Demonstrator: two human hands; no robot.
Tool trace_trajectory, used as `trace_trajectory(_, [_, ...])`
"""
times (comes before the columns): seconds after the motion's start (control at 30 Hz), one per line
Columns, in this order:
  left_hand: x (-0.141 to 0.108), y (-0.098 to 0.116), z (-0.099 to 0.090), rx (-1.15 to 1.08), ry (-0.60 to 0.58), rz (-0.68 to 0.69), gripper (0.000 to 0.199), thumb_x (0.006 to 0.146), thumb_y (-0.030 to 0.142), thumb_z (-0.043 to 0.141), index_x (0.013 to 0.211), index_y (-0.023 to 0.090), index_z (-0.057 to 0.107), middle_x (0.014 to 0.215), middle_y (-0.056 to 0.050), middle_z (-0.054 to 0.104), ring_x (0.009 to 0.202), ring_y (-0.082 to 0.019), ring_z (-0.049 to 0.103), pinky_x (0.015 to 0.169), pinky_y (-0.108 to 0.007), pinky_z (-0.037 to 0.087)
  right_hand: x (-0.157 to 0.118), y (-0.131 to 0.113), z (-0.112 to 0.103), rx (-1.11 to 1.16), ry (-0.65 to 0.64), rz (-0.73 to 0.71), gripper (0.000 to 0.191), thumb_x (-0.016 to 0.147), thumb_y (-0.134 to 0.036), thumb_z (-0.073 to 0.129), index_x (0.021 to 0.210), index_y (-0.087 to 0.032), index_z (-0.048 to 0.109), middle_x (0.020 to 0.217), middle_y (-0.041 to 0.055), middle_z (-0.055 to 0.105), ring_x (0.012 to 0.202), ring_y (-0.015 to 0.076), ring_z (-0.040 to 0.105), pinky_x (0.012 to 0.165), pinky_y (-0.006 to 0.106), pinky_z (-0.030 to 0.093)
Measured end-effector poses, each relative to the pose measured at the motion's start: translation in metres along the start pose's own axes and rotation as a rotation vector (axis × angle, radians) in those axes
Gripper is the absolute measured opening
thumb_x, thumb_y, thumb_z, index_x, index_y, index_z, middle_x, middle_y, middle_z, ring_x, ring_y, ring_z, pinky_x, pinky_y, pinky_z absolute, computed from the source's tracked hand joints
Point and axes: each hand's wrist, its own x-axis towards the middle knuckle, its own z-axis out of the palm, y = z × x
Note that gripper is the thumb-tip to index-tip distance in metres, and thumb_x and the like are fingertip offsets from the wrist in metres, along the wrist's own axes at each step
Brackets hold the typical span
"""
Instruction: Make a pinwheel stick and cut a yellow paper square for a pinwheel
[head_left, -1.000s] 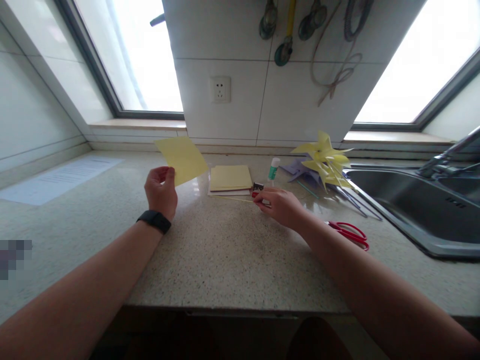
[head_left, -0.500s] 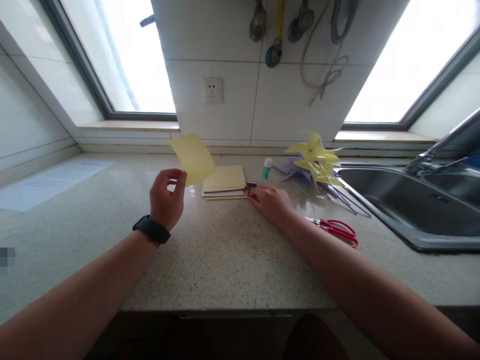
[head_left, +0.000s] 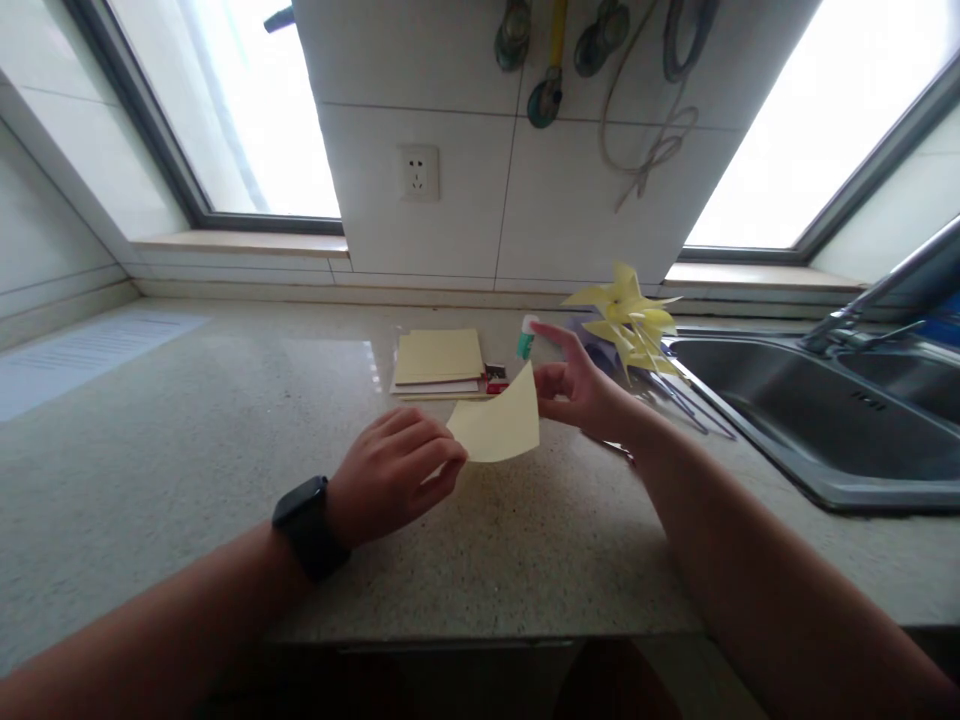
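Observation:
My left hand (head_left: 401, 465), with a dark watch on its wrist, pinches a yellow sheet of paper (head_left: 496, 428) by its lower left corner. The sheet is slightly curved and raised above the counter. At its right edge is my right hand (head_left: 574, 385), fingers apart, index finger stretched toward the white cap of a glue stick (head_left: 525, 340). Whether that fingertip touches the cap I cannot tell. Behind the sheet lie a stack of yellow paper (head_left: 439, 355) and a small red and black box (head_left: 496, 377). My right forearm covers most of the scissors (head_left: 611, 445).
Yellow and purple paper pinwheels (head_left: 626, 315) on sticks lie at the back right, beside a steel sink (head_left: 795, 480) with a faucet (head_left: 855, 300). A printed white sheet (head_left: 90, 355) rests on the speckled counter (head_left: 187, 420) at far left.
My left hand has brought the yellow sheet right and down, toward the middle. My right hand has lifted off the small box and moved right, index finger now extended by the glue stick.

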Motion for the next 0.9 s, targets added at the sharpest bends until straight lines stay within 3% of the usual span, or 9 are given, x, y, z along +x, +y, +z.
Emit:
trace_trajectory(0.1, [0.000, 0.003, 0.001, -0.045, -0.068, -0.055, 0.007, 0.089, 0.015, 0.061, 0.094, 0.020, 0.063, 0.087, -0.004, 0.069, 0.080, -0.018, 0.059, 0.074, -0.033, 0.049, -0.001, -0.008, -0.005, 0.169, -0.266, 0.075, 0.061, 0.085, -0.038, 0.071, 0.140, -0.023, 0.049, 0.099, 0.0053, 0.072, 0.085, 0.0162, 0.067, 0.073, 0.028, 0.053])
trace_trajectory(0.2, [-0.001, 0.002, 0.002, -0.103, -0.146, -0.125, 0.006, 0.091, 0.017, 0.059, 0.095, 0.018, 0.063, 0.088, -0.004, 0.066, 0.081, -0.018, 0.059, 0.072, -0.031, 0.048, 0.000, -0.015, -0.007, 0.080, -0.379, 0.154, 0.037, 0.084, -0.036, 0.072, 0.116, -0.020, 0.069, 0.091, 0.0032, 0.072, 0.081, 0.0154, 0.065, 0.072, 0.028, 0.052])
trace_trajectory(0.43, [-0.004, 0.000, 0.001, -0.213, -0.302, -0.202, 0.014, 0.093, 0.032, 0.060, 0.094, 0.019, 0.064, 0.089, -0.004, 0.066, 0.082, -0.019, 0.058, 0.073, -0.032, 0.045, 0.000, -0.021, -0.006, 0.020, -0.533, 0.253, 0.021, 0.085, -0.026, 0.065, 0.103, -0.020, 0.076, 0.081, 0.0015, 0.073, 0.073, 0.0134, 0.065, 0.069, 0.026, 0.050])
trace_trajectory(0.57, [-0.002, -0.004, 0.003, -0.178, -0.293, -0.401, 0.022, 0.098, 0.034, 0.050, 0.091, 0.019, 0.064, 0.089, -0.005, 0.065, 0.087, -0.021, 0.057, 0.081, -0.036, 0.044, 0.000, -0.024, -0.007, 0.051, -0.645, 0.301, 0.022, 0.085, -0.022, 0.063, 0.103, -0.020, 0.076, 0.079, 0.0016, 0.075, 0.073, 0.0142, 0.068, 0.069, 0.026, 0.052])
trace_trajectory(0.7, [-0.005, -0.017, 0.010, -0.120, -0.214, -0.600, 0.025, 0.099, 0.033, 0.046, 0.094, 0.016, 0.064, 0.094, -0.008, 0.065, 0.094, -0.025, 0.056, 0.088, -0.043, 0.042, 0.000, -0.022, -0.007, 0.059, -0.557, 0.204, 0.021, 0.086, -0.031, 0.067, 0.103, -0.022, 0.077, 0.091, 0.0031, 0.077, 0.083, 0.0161, 0.071, 0.078, 0.030, 0.054])
trace_trajectory(0.9, [-0.009, -0.031, 0.014, -0.218, -0.167, -0.767, 0.031, 0.096, 0.042, 0.050, 0.096, 0.016, 0.066, 0.096, -0.011, 0.067, 0.095, -0.029, 0.056, 0.092, -0.050, 0.041, -0.001, -0.015, -0.005, 0.145, -0.169, 0.041, 0.014, 0.086, -0.034, 0.072, 0.097, -0.026, 0.078, 0.099, 0.0031, 0.077, 0.091, 0.0171, 0.071, 0.084, 0.032, 0.055])
